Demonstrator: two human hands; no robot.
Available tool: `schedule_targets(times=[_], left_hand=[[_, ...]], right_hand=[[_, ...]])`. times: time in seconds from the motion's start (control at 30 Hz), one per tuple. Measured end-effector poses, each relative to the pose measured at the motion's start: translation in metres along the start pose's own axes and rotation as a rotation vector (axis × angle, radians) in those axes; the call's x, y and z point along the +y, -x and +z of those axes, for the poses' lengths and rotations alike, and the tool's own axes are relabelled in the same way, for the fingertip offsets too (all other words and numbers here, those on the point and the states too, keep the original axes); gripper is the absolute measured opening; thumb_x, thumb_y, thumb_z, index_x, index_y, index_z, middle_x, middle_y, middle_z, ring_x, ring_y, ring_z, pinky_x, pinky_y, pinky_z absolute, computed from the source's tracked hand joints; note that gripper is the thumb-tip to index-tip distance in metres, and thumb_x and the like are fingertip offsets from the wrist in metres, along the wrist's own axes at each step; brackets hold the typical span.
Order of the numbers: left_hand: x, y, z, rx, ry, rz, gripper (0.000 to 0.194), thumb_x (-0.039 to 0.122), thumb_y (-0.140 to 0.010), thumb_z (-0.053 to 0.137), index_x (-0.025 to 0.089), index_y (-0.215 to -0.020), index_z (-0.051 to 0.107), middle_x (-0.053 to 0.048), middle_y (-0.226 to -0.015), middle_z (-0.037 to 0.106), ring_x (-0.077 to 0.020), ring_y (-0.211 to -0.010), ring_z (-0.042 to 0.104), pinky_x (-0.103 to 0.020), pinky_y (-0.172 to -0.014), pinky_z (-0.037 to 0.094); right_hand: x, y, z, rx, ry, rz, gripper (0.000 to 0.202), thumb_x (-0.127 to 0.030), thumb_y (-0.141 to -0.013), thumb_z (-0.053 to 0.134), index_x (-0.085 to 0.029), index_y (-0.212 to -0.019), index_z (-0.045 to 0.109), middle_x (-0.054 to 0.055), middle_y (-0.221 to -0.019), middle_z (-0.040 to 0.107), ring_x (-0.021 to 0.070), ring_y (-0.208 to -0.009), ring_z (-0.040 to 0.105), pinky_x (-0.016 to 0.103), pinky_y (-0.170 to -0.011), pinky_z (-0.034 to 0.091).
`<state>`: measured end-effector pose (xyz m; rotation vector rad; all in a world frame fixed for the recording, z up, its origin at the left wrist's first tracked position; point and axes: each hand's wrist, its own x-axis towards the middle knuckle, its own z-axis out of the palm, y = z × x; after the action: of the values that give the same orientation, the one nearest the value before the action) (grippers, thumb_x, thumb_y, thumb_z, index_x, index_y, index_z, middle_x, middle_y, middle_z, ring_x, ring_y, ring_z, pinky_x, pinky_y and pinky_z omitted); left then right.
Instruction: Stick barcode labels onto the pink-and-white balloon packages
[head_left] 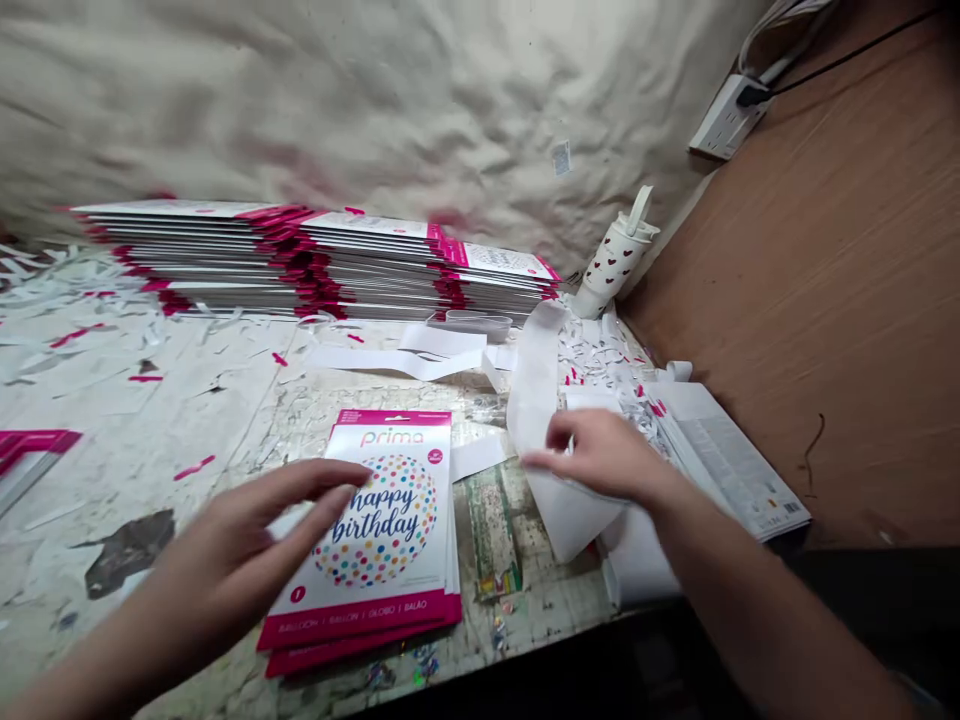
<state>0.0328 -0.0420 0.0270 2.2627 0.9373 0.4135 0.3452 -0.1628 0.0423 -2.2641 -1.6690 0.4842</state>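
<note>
Your left hand (251,535) is over the left side of the birthday packets (390,520), which lie stacked near the bench's (240,410) front edge, its thumb and fingers slightly parted. Your right hand (607,455), thumb and forefinger also apart, is at the white paper strip (534,400); whether either hand touches anything, I cannot tell.

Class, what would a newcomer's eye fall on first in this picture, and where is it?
Probably the colourful "happy birthday" packet, lying on the worktable by the person's left hand. Next might come the pink-edged stacks along the back, and the heart-patterned cup just right of them.
</note>
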Motion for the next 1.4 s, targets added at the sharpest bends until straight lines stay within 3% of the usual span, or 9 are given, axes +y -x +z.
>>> schedule_targets(times=[0.13, 0.27, 0.4, 0.57, 0.67, 0.8, 0.9, 1.13, 1.4], left_hand=[[0.058, -0.045, 0.040, -0.757, 0.458, -0.165, 0.049, 0.059, -0.083, 0.041, 0.019, -0.085, 0.068, -0.007, -0.085, 0.070, -0.0215, -0.082, 0.064, -0.033, -0.077, 0.049], [0.081, -0.078, 0.090, -1.164, 0.866, -0.322, 0.061, 0.069, -0.075, 0.045, 0.015, -0.093, 0.067, -0.011, -0.093, 0.070, -0.0216, -0.088, 0.064, -0.033, -0.080, 0.047], [0.107, -0.117, 0.114, -0.908, 1.422, -0.197, 0.065, 0.069, -0.077, 0.042, 0.015, -0.108, 0.062, -0.011, -0.109, 0.066, -0.0228, -0.105, 0.058, -0.035, -0.093, 0.043], [0.142, -0.174, 0.101, -0.350, 1.519, -0.330, 0.030, 0.029, -0.081, 0.059, 0.014, -0.107, 0.061, -0.007, -0.098, 0.070, -0.0190, -0.091, 0.064, -0.033, -0.088, 0.049], [0.149, -0.170, 0.103, -0.192, 1.492, -0.238, 0.028, 0.012, -0.075, 0.064, 0.013, -0.103, 0.064, -0.006, -0.096, 0.071, -0.0160, -0.084, 0.065, -0.031, -0.086, 0.050], [0.157, -0.114, 0.131, -0.314, 1.454, -0.131, 0.034, 0.017, -0.069, 0.073, 0.015, -0.102, 0.066, -0.007, -0.098, 0.071, -0.0157, -0.085, 0.065, -0.029, -0.083, 0.049], [0.163, -0.079, 0.141, -0.487, 1.422, -0.112, 0.036, 0.022, -0.069, 0.074, 0.015, -0.104, 0.067, -0.008, -0.098, 0.070, -0.0167, -0.086, 0.064, -0.028, -0.082, 0.048], [0.154, -0.090, 0.102, -0.457, 1.307, -0.210, 0.024, 0.034, -0.068, 0.074, 0.012, -0.076, 0.069, -0.003, -0.070, 0.067, -0.0110, -0.063, 0.058, -0.022, -0.062, 0.044], [0.149, -0.084, 0.099, -0.589, 1.144, -0.248, 0.024, 0.034, -0.068, 0.073, 0.012, -0.067, 0.062, 0.000, -0.061, 0.061, -0.0088, -0.055, 0.053, -0.021, -0.055, 0.036]], right_hand=[[-0.017, 0.022, 0.031, 0.008, 0.131, 0.005, 0.026, -0.041, -0.075, 0.061, -0.019, -0.062, 0.060, 0.008, -0.065, 0.064, 0.0209, -0.063, 0.058, 0.030, -0.056, 0.038], [0.008, 0.056, 0.016, 0.272, -0.614, 0.058, 0.019, -0.040, -0.081, 0.056, -0.021, -0.076, 0.058, 0.001, -0.070, 0.063, 0.0162, -0.064, 0.058, 0.026, -0.057, 0.044], [0.037, 0.103, 0.002, 0.046, -1.060, 0.068, 0.018, -0.035, -0.075, 0.066, -0.021, -0.083, 0.060, 0.000, -0.073, 0.063, 0.0146, -0.064, 0.060, 0.025, -0.059, 0.048], [0.074, 0.146, -0.010, -0.336, -0.815, 0.051, 0.017, -0.032, -0.069, 0.071, -0.017, -0.072, 0.065, 0.001, -0.068, 0.062, 0.0164, -0.068, 0.059, 0.025, -0.061, 0.045], [0.089, 0.145, -0.022, -0.209, -0.815, 0.044, 0.047, -0.038, -0.055, 0.082, -0.021, -0.094, 0.063, 0.003, -0.087, 0.065, 0.0189, -0.079, 0.060, 0.029, -0.072, 0.047], [0.070, 0.107, -0.030, 0.351, -1.006, -0.009, 0.059, -0.045, -0.069, 0.072, -0.030, -0.118, 0.044, 0.005, -0.107, 0.059, 0.0165, -0.087, 0.060, 0.031, -0.080, 0.048], [0.042, 0.078, -0.030, 0.520, -1.030, -0.097, 0.052, -0.034, -0.073, 0.071, -0.028, -0.117, 0.043, 0.000, -0.089, 0.060, 0.0124, -0.075, 0.059, 0.025, -0.068, 0.048], [0.025, 0.079, -0.027, 0.252, -0.916, -0.230, 0.042, -0.014, -0.079, 0.061, -0.028, -0.116, 0.047, -0.001, -0.087, 0.060, 0.0111, -0.076, 0.058, 0.023, -0.066, 0.048], [0.018, 0.082, -0.019, 0.328, -0.679, -0.217, 0.020, -0.023, -0.079, 0.064, -0.024, -0.099, 0.063, 0.001, -0.091, 0.066, 0.0136, -0.083, 0.062, 0.026, -0.075, 0.050]])
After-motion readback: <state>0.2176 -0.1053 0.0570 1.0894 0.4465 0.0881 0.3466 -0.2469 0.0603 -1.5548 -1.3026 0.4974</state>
